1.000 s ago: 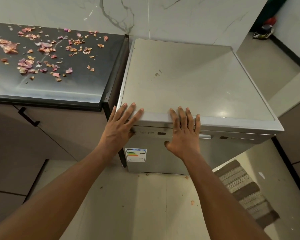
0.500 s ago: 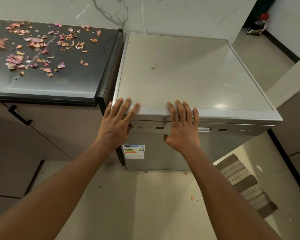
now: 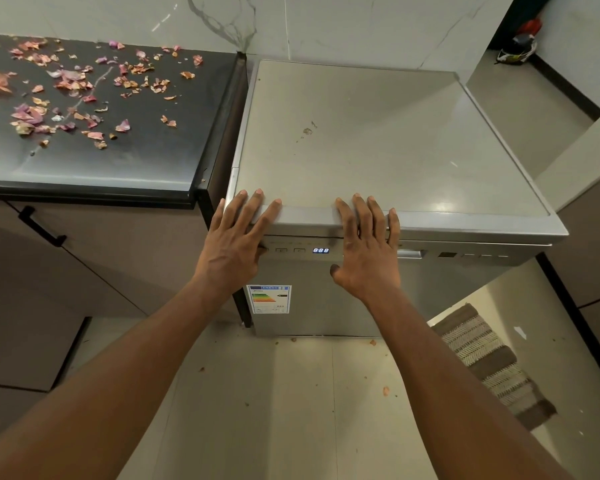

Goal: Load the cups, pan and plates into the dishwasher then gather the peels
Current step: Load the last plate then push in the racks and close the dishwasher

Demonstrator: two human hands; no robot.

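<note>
The silver dishwasher (image 3: pixel 378 140) stands closed beside the counter, its door shut and a blue display (image 3: pixel 320 250) lit on the control strip. My left hand (image 3: pixel 238 237) lies flat with fingers spread over the front left top edge, its thumb at the buttons. My right hand (image 3: pixel 366 247) rests the same way over the top edge to the right of the display. Pink and orange onion peels (image 3: pixel 73 95) lie scattered across the dark countertop (image 3: pixel 125 161) to the left. No cups, pan or plates are visible.
A cabinet with a black handle (image 3: pixel 40 226) sits under the counter. A striped mat (image 3: pixel 492 365) lies on the floor at the right, with a few peel scraps (image 3: pixel 385 390) on the tiles. A marble wall runs behind.
The dishwasher's display has lit up blue. Both hands stay pressed on the front top edge; the view has shifted slightly.
</note>
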